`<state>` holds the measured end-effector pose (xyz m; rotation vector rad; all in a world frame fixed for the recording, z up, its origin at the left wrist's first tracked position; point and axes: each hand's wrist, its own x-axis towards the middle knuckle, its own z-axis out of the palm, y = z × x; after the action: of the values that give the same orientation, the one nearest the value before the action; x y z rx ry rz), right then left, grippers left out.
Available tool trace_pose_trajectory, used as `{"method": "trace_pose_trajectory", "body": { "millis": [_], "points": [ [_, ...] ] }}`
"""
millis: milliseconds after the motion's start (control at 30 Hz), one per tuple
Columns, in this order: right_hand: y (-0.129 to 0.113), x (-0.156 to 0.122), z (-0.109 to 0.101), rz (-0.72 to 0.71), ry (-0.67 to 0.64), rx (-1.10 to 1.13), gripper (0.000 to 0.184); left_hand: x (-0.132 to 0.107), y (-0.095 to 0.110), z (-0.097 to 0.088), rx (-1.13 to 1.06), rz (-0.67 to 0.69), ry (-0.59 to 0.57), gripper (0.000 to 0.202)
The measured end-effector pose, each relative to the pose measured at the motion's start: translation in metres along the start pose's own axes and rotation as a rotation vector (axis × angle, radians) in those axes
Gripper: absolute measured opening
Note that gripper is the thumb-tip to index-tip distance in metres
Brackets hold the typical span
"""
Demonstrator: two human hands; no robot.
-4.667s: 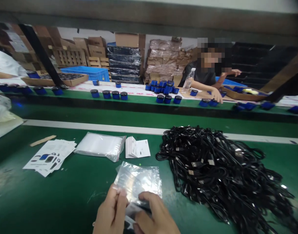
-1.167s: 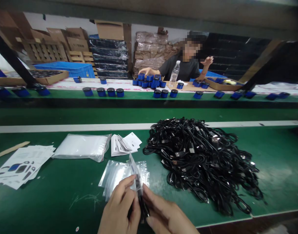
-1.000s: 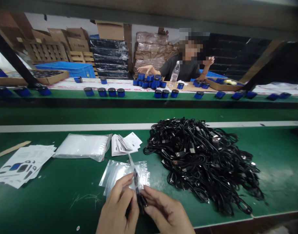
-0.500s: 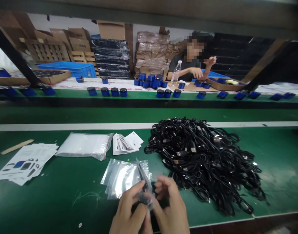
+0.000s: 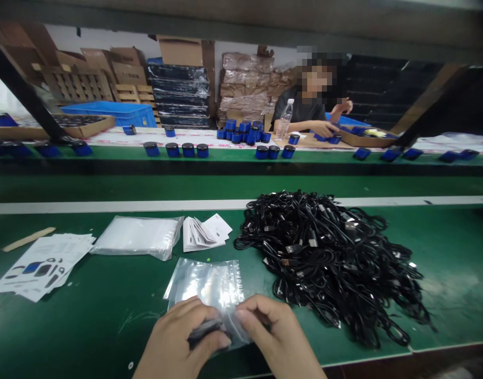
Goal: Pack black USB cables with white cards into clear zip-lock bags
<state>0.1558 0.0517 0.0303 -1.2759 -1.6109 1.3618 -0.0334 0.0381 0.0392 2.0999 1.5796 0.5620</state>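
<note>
Both hands are closed on the near edge of the clear zip bag (image 5: 209, 284). The left hand (image 5: 174, 345) pinches it over a dark coiled cable (image 5: 204, 330), apparently inside. The right hand (image 5: 278, 342) pinches the adjacent corner. The bag extends over the worktop (image 5: 99, 316), long axis toward 12 o'clock. The cable pile (image 5: 336, 263) lies at 2 o'clock, nearer the right hand. The bag stack (image 5: 136, 237) and cards (image 5: 204, 231) lie at 11 to 12 o'clock, apart.

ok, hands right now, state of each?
Left hand: closed on bag, dark item inside.
Right hand: closed, pinching the bag.
</note>
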Motion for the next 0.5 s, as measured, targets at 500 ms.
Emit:
{"method": "trace_pose_trajectory", "body": {
  "millis": [500],
  "points": [
    [-0.006,0.007,0.002,-0.095,-0.01,0.075,0.016,-0.002,0.009,-0.009,-0.701,-0.371,0.161,0.027]
  ]
}}
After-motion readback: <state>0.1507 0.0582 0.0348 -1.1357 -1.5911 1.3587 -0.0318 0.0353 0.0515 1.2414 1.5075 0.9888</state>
